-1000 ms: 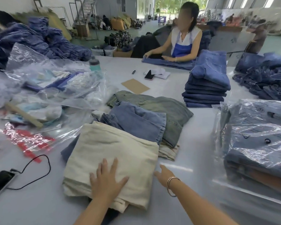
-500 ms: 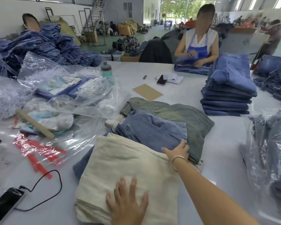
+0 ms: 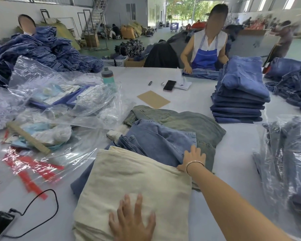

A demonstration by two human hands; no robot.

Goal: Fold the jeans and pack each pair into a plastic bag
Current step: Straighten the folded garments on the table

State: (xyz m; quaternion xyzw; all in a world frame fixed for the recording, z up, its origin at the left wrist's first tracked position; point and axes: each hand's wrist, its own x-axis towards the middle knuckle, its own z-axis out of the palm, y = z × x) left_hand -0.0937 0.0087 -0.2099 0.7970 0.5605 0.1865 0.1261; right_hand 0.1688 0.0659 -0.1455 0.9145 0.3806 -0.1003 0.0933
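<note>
The folded cream jeans lie on the worktop nearest the camera, over the edge of a blue pair. The left hand lies flat on them, fingers spread wide. The right hand, bracelet at the wrist, rests on the light blue jeans just behind, fingers relaxed and holding nothing. Under those lie greenish jeans. Clear plastic bags are heaped to the left, bagged jeans sit to the right, and a stack of dark blue jeans stands beyond.
</note>
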